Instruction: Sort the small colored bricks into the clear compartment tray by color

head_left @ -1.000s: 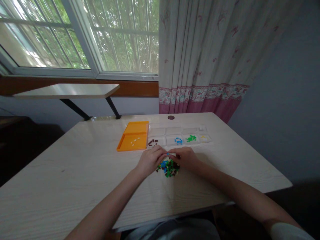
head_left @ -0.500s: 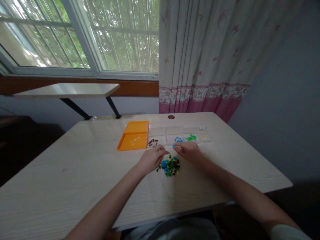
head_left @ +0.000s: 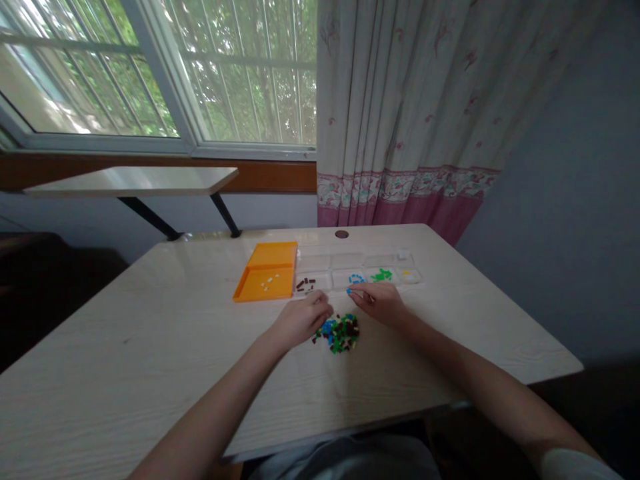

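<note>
A mixed pile of small building bricks (head_left: 345, 333), green, brown, blue and pale, lies on the table in front of me. My left hand (head_left: 306, 316) is at the pile's upper left edge with its fingers curled together; whatever is at the fingertips is too small to make out. Between the thumb and forefinger of my right hand (head_left: 381, 301) is a small blue brick (head_left: 349, 291). That hand hovers just in front of a clear compartment tray (head_left: 349, 259). In the tray's front row lie brown bricks (head_left: 306, 285), blue bricks (head_left: 356, 279), green bricks (head_left: 382, 275) and yellow bricks (head_left: 405, 273).
Left of the clear tray sits an orange two-part tray (head_left: 273, 255) with several white pieces (head_left: 271, 281) in its front part. A raised shelf (head_left: 135, 180) stands at the table's back left. Behind the table (head_left: 175, 320) hang a window and a curtain (head_left: 400, 133).
My left hand's fingers have drawn in from reaching out over the pile's far edge. My right hand stays nearly in place, still pinching the blue brick.
</note>
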The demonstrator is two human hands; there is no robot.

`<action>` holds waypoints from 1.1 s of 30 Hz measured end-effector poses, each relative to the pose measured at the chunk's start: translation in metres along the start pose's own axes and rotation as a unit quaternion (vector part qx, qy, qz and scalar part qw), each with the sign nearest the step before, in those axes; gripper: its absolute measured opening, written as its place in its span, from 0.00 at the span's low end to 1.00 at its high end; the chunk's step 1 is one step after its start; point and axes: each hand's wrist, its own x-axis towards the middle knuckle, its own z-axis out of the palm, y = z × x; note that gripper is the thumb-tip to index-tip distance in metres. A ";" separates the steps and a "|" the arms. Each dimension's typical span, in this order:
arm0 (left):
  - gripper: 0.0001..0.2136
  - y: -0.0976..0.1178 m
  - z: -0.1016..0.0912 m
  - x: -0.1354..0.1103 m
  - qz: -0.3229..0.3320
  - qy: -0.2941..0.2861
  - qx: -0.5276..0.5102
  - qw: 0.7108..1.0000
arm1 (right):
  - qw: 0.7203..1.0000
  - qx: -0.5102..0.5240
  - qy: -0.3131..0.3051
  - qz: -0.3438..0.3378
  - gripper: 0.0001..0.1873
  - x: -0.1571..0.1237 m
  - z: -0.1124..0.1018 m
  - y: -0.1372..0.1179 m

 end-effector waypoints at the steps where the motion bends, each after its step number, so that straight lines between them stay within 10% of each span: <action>1: 0.10 -0.001 -0.001 -0.001 -0.001 0.002 0.000 1.000 | 1.000 0.000 0.003 0.000 0.11 0.000 0.000 0.001; 16: 0.09 -0.006 -0.005 -0.003 -0.015 0.008 0.012 1.000 | 1.000 0.007 0.014 0.006 0.11 0.000 -0.003 0.002; 33: 0.08 -0.004 -0.007 -0.005 -0.035 0.002 -0.001 0.999 | 0.962 -0.076 -0.139 0.225 0.16 0.011 0.013 0.038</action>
